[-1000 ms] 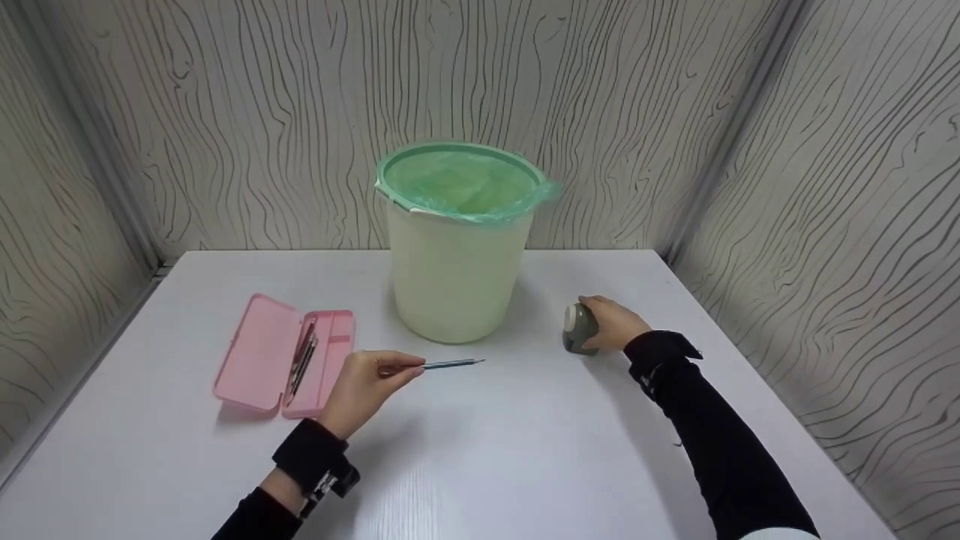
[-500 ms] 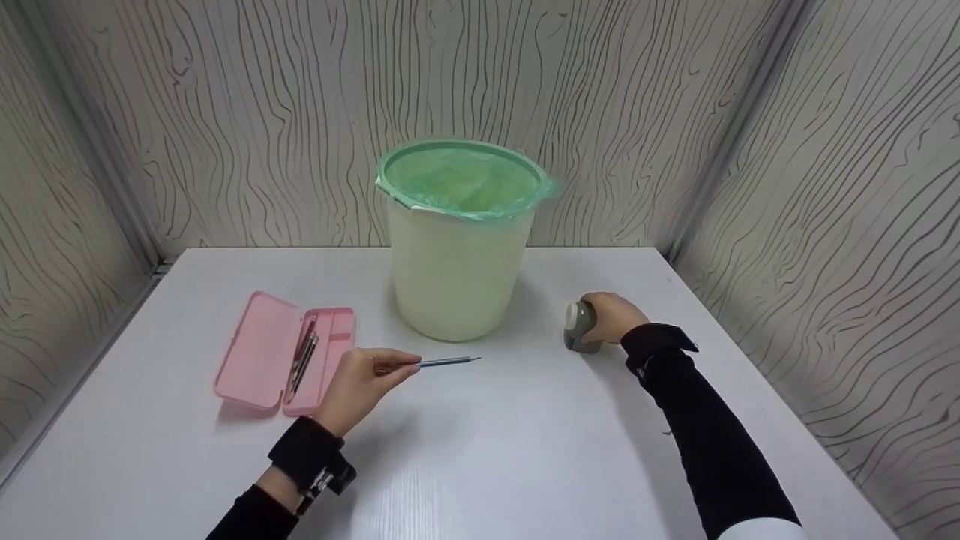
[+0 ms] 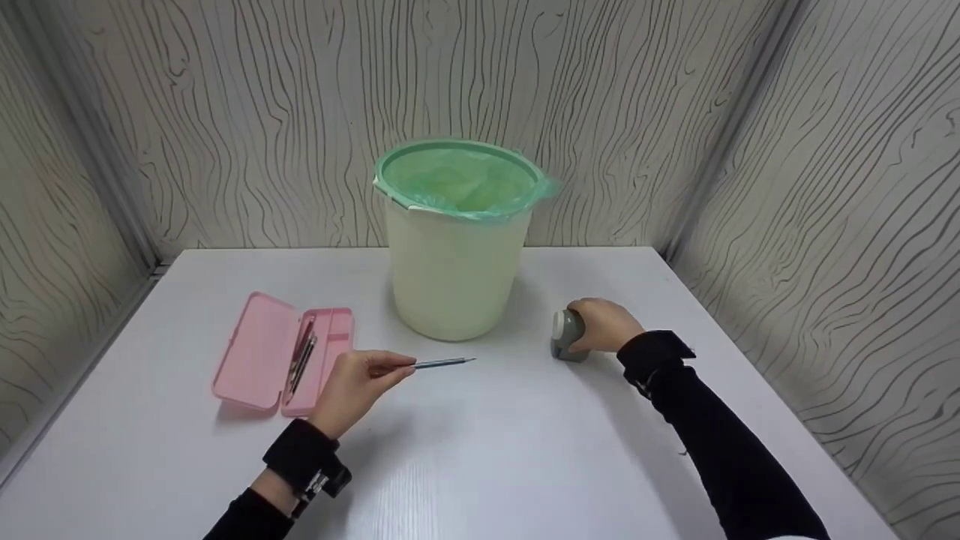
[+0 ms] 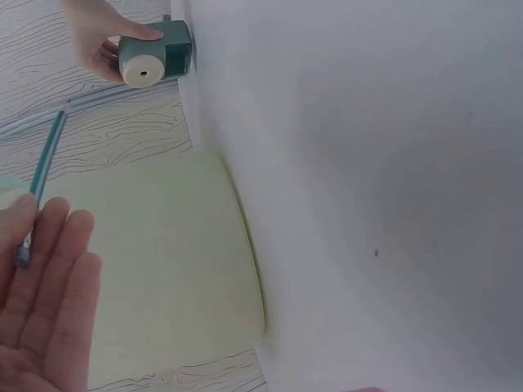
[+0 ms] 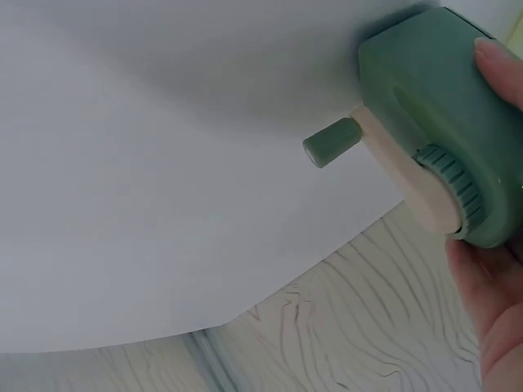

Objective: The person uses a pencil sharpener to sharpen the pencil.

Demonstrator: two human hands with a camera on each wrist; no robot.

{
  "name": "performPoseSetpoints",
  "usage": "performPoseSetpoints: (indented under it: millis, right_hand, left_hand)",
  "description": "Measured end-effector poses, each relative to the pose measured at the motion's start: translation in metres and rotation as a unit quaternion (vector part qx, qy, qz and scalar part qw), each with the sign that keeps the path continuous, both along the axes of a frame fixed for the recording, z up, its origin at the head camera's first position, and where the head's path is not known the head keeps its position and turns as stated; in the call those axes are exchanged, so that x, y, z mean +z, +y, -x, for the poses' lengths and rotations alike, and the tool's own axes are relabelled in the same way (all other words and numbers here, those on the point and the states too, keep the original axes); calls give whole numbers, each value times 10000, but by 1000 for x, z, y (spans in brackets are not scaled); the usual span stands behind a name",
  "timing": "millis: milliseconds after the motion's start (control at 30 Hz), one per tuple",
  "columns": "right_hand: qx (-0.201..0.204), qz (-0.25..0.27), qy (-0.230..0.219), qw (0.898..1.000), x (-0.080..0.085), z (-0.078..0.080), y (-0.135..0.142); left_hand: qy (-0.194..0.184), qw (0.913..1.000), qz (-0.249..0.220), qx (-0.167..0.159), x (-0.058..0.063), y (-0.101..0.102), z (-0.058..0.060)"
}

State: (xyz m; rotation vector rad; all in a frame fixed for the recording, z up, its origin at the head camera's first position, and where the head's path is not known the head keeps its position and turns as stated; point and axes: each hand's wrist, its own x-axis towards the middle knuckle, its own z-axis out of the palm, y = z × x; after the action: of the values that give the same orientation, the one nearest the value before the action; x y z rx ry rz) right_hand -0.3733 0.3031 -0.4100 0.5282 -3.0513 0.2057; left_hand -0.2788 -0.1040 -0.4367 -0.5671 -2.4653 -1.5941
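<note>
A blue-green pencil [image 3: 444, 363] is pinched between the thumb and fingers of my left hand [image 3: 358, 390], its tip pointing right. In the left wrist view the pencil [image 4: 47, 155] shows its blunt end below the thumb. On the right, my right hand [image 3: 606, 325] grips a green hand-crank pencil sharpener [image 3: 568, 335] from behind. Its pale round face, with a small hole, is turned towards the pencil. The right wrist view shows the sharpener's cream crank [image 5: 409, 175] with a green knob [image 5: 333, 142]. A gap separates the pencil tip from the sharpener.
A pale bin [image 3: 457, 277] with a green rim and green liner stands at the back middle of the white table [image 3: 480, 465]. An open pink pencil case [image 3: 255, 352] lies at the left with several pencils [image 3: 301, 360] inside. Patterned walls enclose the back and sides.
My right hand has brought the sharpener slightly left and nearer to me. My left hand with the pencil has drifted a little left.
</note>
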Motion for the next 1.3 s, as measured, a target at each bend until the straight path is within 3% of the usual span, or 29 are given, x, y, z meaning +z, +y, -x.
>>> performPoseSetpoints:
  millis: [400, 733, 900, 1300]
  right_hand:
    - [1148, -39, 345, 9928, 5, -47, -42]
    - [1777, -123, 233, 9837, 3, -75, -77]
    - [2048, -196, 372, 9779, -1, -81, -85]
    - [1979, -339, 198, 9794, -3, -83, -98]
  left_hand:
    - [-103, 9999, 48, -69, -4, 0, 0]
    - [-222, 9994, 82, -269, -12, 0, -3]
    - [-280, 9987, 178, -389, -17, -1, -4]
    - [-633, 9963, 270, -512, -23, 0, -5]
